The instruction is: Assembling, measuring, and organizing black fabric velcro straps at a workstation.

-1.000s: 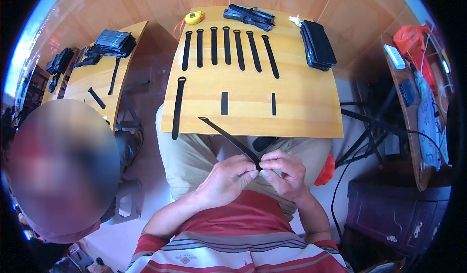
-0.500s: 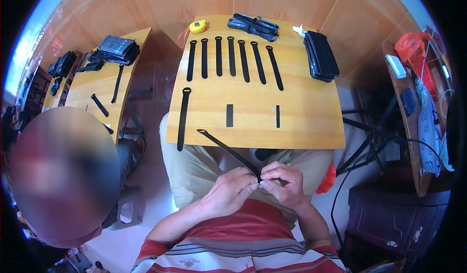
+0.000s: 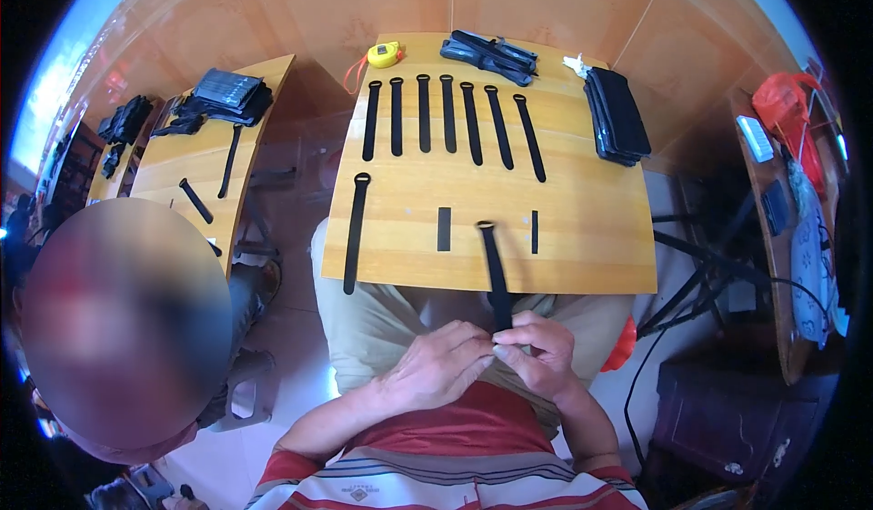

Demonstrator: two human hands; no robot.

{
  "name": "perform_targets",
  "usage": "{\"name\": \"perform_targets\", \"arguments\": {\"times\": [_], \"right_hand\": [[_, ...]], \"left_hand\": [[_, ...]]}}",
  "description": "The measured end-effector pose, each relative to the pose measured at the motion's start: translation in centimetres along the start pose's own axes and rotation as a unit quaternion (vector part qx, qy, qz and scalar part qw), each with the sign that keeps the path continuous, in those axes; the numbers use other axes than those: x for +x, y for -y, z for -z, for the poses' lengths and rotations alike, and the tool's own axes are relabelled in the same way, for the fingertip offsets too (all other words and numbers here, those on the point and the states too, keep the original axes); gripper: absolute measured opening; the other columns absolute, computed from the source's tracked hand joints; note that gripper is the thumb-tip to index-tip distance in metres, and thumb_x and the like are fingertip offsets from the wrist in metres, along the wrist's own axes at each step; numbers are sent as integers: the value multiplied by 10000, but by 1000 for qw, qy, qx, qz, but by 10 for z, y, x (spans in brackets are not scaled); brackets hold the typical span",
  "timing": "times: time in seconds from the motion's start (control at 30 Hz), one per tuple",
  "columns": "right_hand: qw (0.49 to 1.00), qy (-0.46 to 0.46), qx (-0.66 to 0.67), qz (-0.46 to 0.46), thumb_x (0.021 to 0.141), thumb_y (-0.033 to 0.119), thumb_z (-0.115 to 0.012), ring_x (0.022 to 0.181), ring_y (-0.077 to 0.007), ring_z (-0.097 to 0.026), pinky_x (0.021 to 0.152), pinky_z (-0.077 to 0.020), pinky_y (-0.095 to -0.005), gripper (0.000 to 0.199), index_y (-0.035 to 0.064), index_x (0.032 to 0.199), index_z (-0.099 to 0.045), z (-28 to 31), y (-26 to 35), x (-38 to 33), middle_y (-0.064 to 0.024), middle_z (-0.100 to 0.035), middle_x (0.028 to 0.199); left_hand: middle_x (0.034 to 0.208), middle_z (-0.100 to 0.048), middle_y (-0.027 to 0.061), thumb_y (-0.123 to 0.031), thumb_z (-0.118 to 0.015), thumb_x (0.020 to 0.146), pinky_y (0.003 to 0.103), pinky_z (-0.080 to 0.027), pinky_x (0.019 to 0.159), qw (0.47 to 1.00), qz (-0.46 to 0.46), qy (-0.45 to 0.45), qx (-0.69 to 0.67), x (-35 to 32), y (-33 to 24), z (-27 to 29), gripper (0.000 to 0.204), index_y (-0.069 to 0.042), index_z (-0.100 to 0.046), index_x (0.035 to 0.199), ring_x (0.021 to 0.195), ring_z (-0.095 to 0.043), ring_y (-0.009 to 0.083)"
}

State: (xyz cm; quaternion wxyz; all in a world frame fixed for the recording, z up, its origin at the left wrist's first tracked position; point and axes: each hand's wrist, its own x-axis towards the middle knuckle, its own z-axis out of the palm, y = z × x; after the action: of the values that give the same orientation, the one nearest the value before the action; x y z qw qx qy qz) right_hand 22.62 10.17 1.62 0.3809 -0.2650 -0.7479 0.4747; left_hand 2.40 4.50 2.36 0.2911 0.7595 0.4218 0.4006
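Between my two hands is a black fabric strap (image 3: 496, 274) with a slotted eyelet at its far end, which reaches over the table's front edge. My right hand (image 3: 538, 355) pinches its near end between thumb and fingers. My left hand (image 3: 443, 363) is closed at the same end, its fingertips meeting the right hand's; they partly hide the strap's tip. Several like straps (image 3: 424, 115) lie in a row across the far half of the table. Another single strap (image 3: 357, 234) lies at the left, near the front edge.
The wooden table (image 3: 400, 265) also bears two short black strips, one a dark rectangle (image 3: 444, 229), a yellow tape measure (image 3: 385, 54), a black bundle (image 3: 489, 56) and a black stack (image 3: 617, 115). A person sits at the left by another table (image 3: 164, 174).
The held strap has swung from slanting left to nearly straight ahead, its eyelet end now further right over the table. Both hands stay together at its near end. The view has shifted slightly.
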Motion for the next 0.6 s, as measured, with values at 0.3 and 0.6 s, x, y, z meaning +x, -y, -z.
{"name": "perform_targets", "arguments": {"times": [0.3,0.6], "right_hand": [[946,-197,-219,136,784,0,-770,701,-220,-684,587,-524,-313,173,56,936,-709,3,4,-6,-113,-715,872],[949,-228,-196,96,812,-12,-761,679,-189,-670,564,-510,-293,166,45,955,-698,10,-2,-18,-126,-695,877]], "left_hand": [[1107,-634,194,-27,-583,830,443,-516,850,945,27,-80,317,83,88,50,233,32,-581,1055,1015,-599,362],[1299,-595,191,-5,-540,805,442,-497,906,900,39,-59,431,121,163,52,325,53,-552,1125,1144,-572,351]]}}
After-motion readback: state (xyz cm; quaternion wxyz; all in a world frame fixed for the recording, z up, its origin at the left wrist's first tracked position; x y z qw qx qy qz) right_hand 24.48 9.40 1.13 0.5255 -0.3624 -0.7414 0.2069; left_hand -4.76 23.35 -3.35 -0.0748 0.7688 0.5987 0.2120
